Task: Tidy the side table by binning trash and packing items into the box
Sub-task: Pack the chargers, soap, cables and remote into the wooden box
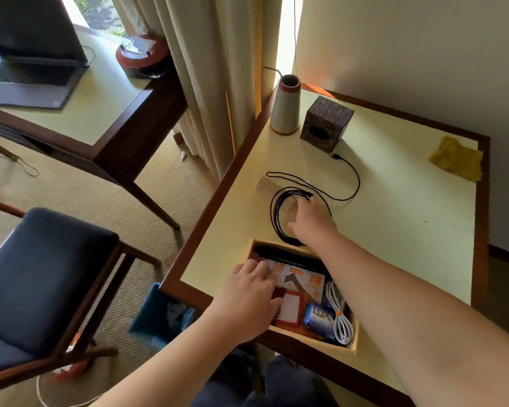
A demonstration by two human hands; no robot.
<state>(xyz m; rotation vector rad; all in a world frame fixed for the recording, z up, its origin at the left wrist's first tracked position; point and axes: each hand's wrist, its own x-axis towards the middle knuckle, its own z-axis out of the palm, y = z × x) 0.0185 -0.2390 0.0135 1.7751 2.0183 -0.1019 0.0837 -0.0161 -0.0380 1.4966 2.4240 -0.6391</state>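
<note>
1. The tabletop (394, 230) is pale yellow with a dark wood border.
2. The box (353, 345) sits at its near edge, holding orange packets, a blue soap bar (318, 317) and a white cable (340, 315).
3. The left hand (247, 298) rests on the box's left rim, its grip curled over the contents; I cannot tell whether it holds anything.
4. The right hand (310, 220) lies on a coiled black cable (279, 218), its grip closed around the coil.
5. A comb (269, 189) lies under the coil.
</note>
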